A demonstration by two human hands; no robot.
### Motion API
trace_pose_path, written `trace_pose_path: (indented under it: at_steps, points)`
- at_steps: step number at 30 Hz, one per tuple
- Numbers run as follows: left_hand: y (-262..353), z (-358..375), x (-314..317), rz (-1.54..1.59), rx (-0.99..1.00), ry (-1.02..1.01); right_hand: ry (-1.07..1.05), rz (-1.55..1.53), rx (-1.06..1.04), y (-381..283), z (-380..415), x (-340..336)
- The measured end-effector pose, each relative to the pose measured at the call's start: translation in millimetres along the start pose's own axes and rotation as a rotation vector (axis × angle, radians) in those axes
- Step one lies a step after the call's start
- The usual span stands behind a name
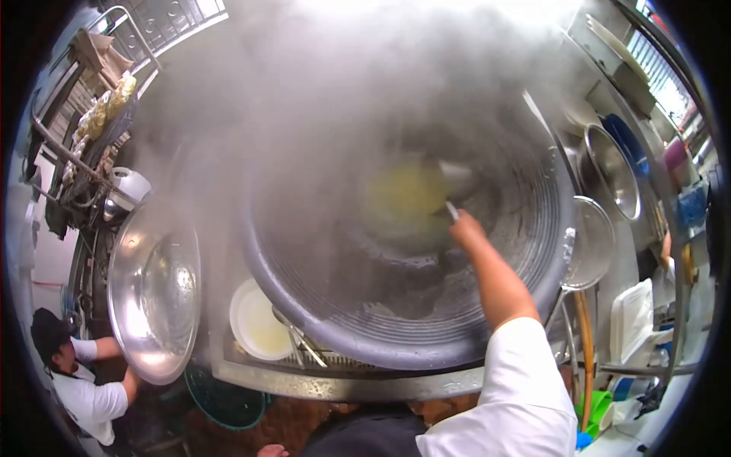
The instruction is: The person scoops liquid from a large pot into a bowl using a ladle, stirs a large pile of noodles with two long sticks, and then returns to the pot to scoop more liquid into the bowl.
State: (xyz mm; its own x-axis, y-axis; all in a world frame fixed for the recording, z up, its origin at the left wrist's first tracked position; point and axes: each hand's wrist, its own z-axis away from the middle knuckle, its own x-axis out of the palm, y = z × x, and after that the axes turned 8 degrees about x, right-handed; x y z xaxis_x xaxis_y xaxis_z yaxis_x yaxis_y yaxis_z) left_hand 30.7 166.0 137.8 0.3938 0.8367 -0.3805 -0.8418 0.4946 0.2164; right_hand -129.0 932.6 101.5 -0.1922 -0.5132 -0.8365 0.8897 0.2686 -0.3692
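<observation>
In the head view, my right hand [466, 230] reaches over a very large dark wok [411, 354] with a ridged inner wall. Its fingers are closed around the handle of a metal cooking utensil with a broad, pale head [457, 177]; steam blurs its exact shape. Beside that head, a yellowish mass of food or liquid [403, 194] lies in the bottom of the wok, partly veiled by steam. Only a bit of my left hand [272, 451] shows at the bottom edge, low and away from the wok; its fingers are mostly cut off.
Left of the wok, a co-worker [91, 396] holds a big metal basin [137, 335]. A white round container [263, 324] sits on the stove ledge. To the right are a strainer [590, 244], a metal bowl [613, 171] and white trays [632, 320]. Thick steam hides the far side.
</observation>
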Motion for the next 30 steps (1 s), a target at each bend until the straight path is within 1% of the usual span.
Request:
trace_pose_path:
  at_steps: [1, 2, 4, 6, 8, 9, 10, 11, 12, 14, 15, 16, 18, 19, 20, 21, 23, 25, 27, 28, 30]
  points:
    - [-0.8, -3.5, -0.2, -0.005, 0.002, -0.003, -0.056, -0.012, -0.007, -8.6, 1.6, 19.9]
    - [-3.3, -10.1, 0.4, 0.016, 0.031, -0.013, -0.039, 0.063, -0.129, -16.2, 6.6, 35.8]
    - [-9.6, -21.8, 0.7, 0.036, 0.065, -0.027, -0.337, -0.037, -0.023, -56.8, 58.3, 11.9]
    - [-17.4, -33.5, -0.7, 0.009, 0.121, -0.06, -0.436, -0.057, -0.076, -61.1, 66.3, 28.5]
    - [-25.4, -43.3, -3.1, 0.0, 0.136, -0.076, -0.542, -0.082, -0.05, -70.8, 93.8, 23.3]
    - [-30.1, -48.3, -5.0, -0.007, 0.143, -0.09, -0.537, -0.084, -0.048, -73.0, 105.8, 18.4]
    - [-22.9, -49.5, -6.6, -0.009, 0.144, -0.091, -0.617, -0.108, -0.067, -74.4, 118.6, 14.2]
    - [-7.0, -47.4, -7.4, -0.148, 0.185, -0.157, -0.702, -0.131, -0.086, -75.0, 132.2, 11.6]
    - [-5.1, -48.4, -9.5, -0.285, 0.222, -0.222, -0.709, -0.128, -0.085, -73.6, 144.6, 9.6]
    - [-29.1, -71.9, -19.9, -0.416, 0.454, -0.26, -0.9, -0.356, -0.021, -67.4, 170.3, 6.2]
    - [-36.7, -83.9, -22.7, -0.358, 0.429, -0.248, -0.922, -0.426, -0.021, -63.9, 188.5, 0.2]
    - [-39.2, -84.4, -26.7, -0.358, 0.432, -0.248, -0.919, -0.428, -0.023, -62.6, 207.9, -6.5]
    - [-23.3, -78.6, -23.0, -0.076, 0.139, -0.151, -0.913, -0.461, -0.128, -59.1, 244.1, -21.8]
    - [-22.6, -81.1, -26.6, -0.078, 0.146, -0.159, -0.893, -0.467, -0.157, -58.2, 260.3, -26.1]
    - [-23.5, -85.6, -31.2, -0.144, 0.161, -0.181, -0.884, -0.467, -0.155, -57.3, 276.3, -29.7]
    - [-25.1, -89.5, -34.5, -0.21, 0.177, -0.204, -0.866, -0.479, -0.213, -56.7, 291.5, -33.3]
    - [-31.0, -96.8, -39.1, -0.181, 0.162, -0.216, -0.818, -0.47, -0.303, -57.2, 318.1, -42.5]
    - [-39.1, -107.0, -46.5, -0.159, 0.149, -0.222, -0.768, -0.46, -0.319, -58.3, 339.9, -48.8]
    - [-57.7, -126.6, -55.8, -0.405, 0.456, -0.272, -0.692, -0.446, -0.372, -57.9, 354.2, -47.4]
    - [-57.2, -127.3, -57.9, -0.412, 0.462, -0.274, -0.685, -0.452, -0.37, -56.6, 359.0, -43.8]
    - [-49.7, -117.4, -55.7, -0.178, 0.234, -0.199, -0.598, -0.442, -0.425, -54.5, 365.5, -34.8]
